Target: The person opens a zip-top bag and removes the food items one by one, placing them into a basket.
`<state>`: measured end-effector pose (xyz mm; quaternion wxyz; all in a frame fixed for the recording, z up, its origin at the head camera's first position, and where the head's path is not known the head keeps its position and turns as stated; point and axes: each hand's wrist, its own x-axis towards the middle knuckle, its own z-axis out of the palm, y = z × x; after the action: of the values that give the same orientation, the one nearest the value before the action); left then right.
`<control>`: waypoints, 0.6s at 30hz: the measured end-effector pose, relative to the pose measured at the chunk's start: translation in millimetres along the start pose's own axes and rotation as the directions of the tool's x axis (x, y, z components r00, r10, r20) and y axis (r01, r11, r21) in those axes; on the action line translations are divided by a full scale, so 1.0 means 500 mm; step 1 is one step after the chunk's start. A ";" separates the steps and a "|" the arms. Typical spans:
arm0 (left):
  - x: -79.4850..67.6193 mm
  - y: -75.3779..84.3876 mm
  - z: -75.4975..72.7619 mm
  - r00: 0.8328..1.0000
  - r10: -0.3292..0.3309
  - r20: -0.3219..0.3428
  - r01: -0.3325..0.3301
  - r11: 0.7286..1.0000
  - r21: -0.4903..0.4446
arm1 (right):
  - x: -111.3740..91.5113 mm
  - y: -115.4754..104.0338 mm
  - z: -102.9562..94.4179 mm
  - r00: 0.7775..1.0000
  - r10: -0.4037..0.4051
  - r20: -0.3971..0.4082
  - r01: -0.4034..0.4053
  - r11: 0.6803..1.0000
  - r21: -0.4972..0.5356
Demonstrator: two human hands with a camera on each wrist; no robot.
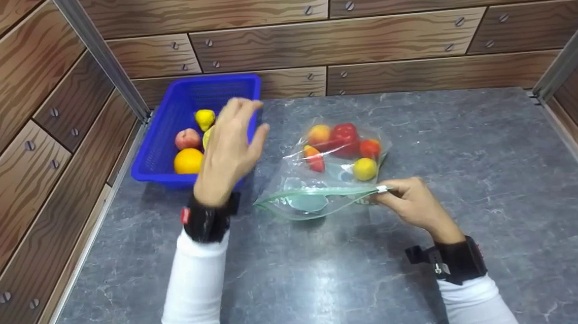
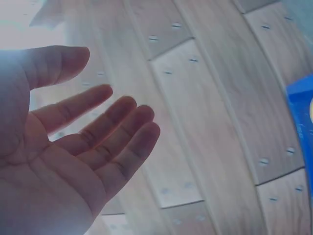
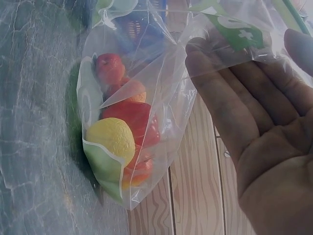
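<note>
A clear zip bag [image 1: 290, 179] lies on the grey table with its green-edged mouth parted toward me. In it are a red bell pepper [image 1: 344, 139], a yellow lemon-like fruit [image 1: 365, 169], a peach-like fruit [image 1: 319, 135] and other red-orange pieces. My right hand [image 1: 414, 204] pinches the right end of the bag's mouth by the white slider [image 1: 382, 189]; the right wrist view shows its fingers behind the film. Over the right side of a blue basket [image 1: 154, 158], my left hand [image 1: 229, 148] hangs in the air. Its palm [image 2: 49, 191] holds nothing, fingers slightly bent.
Inside the basket sit an orange [image 1: 188, 161], a peach [image 1: 187, 139], a yellow pear-like fruit [image 1: 205, 119] and another yellow piece partly behind my left hand. Wood-patterned walls [image 1: 341, 41] bound the table [image 1: 471, 144] at the back and both sides.
</note>
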<state>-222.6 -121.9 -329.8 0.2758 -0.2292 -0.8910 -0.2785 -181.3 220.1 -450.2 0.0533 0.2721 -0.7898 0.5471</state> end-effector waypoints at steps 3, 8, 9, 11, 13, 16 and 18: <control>-0.035 0.031 -0.002 0.999 0.045 -0.007 -0.045 0.998 -0.051 | -0.001 0.002 0.003 1.000 -0.008 -0.006 0.008 1.000 -0.018; -0.083 0.080 0.008 0.990 0.140 0.020 -0.134 0.975 -0.176 | -0.004 0.005 0.002 1.000 0.005 -0.003 -0.005 1.000 -0.008; -0.091 0.090 0.010 0.987 0.160 0.033 -0.150 0.968 -0.201 | -0.004 0.005 0.002 1.000 0.010 -0.001 -0.010 1.000 -0.001; -0.106 0.110 0.011 0.976 0.205 0.076 -0.181 0.953 -0.242 | -0.004 0.004 0.002 1.000 0.020 0.000 -0.020 1.000 0.013; -0.118 0.129 0.013 0.958 0.255 0.131 -0.213 0.939 -0.271 | -0.004 0.003 0.001 1.000 0.020 -0.007 -0.019 1.000 0.011; -0.133 0.154 0.016 0.920 0.316 0.234 -0.246 0.926 -0.286 | -0.002 0.002 0.001 1.000 0.010 -0.023 -0.010 1.000 0.008; -0.140 0.168 0.022 0.896 0.335 0.290 -0.259 0.927 -0.272 | -0.001 0.001 0.001 1.000 0.001 -0.030 -0.001 1.000 0.008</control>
<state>-127.3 -70.8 -349.6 0.1337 -0.4367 -0.8411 -0.2898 -181.0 220.2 -450.9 0.0639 0.2637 -0.7868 0.5543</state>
